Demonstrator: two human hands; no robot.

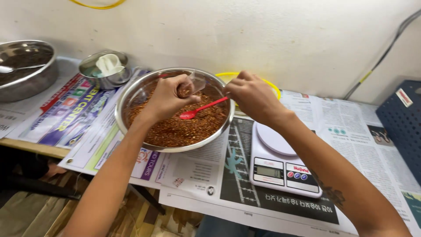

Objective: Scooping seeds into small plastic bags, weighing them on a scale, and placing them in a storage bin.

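Head view | left grip (pixel 169 96) clamped on small clear bag (pixel 193 84) | right grip (pixel 252 97) pinching red spoon (pixel 202 108) over steel bowl (pixel 131 94)

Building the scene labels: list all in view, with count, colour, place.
big bowl: 1, steel, centre, holds red-brown flakes
spoon: 1, red, lying on the flakes
pouch: 1, clear, over the big bowl
scale: 1, white, right of the big bowl
yellow rim: 1, behind the right hand
small bowl: 1, steel, back left
pan: 1, steel, far left
crate: 1, dark blue, right edge
newspapers: several, covering the table
left hand: grips the pouch
right hand: at the pouch's other side
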